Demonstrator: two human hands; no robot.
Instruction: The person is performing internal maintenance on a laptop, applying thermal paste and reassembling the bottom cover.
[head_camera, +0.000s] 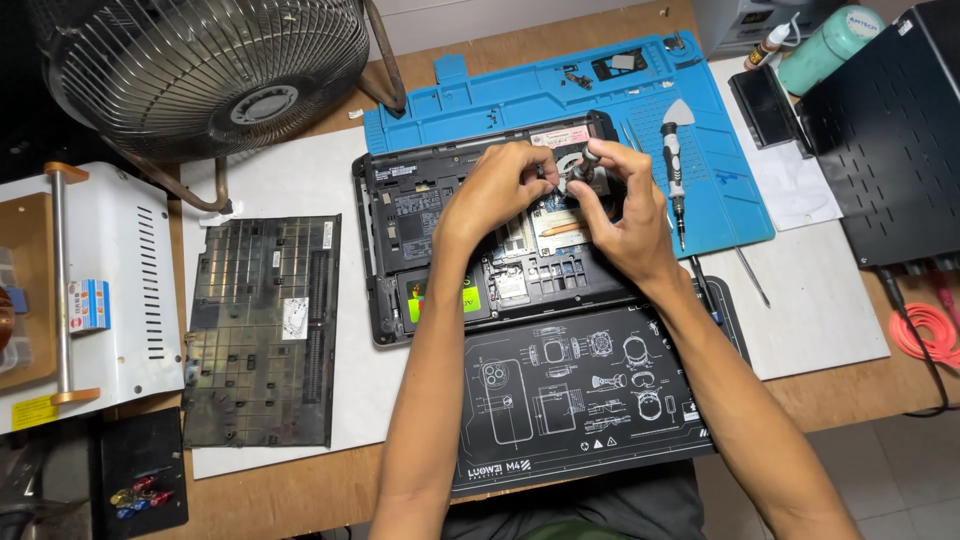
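An opened black laptop (400, 215) lies bottom-up in the middle of the desk, its circuit board and cooling fan exposed. My left hand (495, 190) rests over the board near the fan, fingertips pinched on a small part I cannot make out. My right hand (625, 215) is beside it and grips a small screwdriver (588, 160) that stands upright over the fan area. The two hands nearly touch and hide most of the fan.
The removed bottom cover (262, 330) lies to the left. A blue repair mat (610, 95) with a second screwdriver (675, 160) sits behind the laptop, a black printed mat (570, 400) in front. A fan (200, 70), a white box (110, 280), a black case (895, 130) and an orange cable (930, 335) surround.
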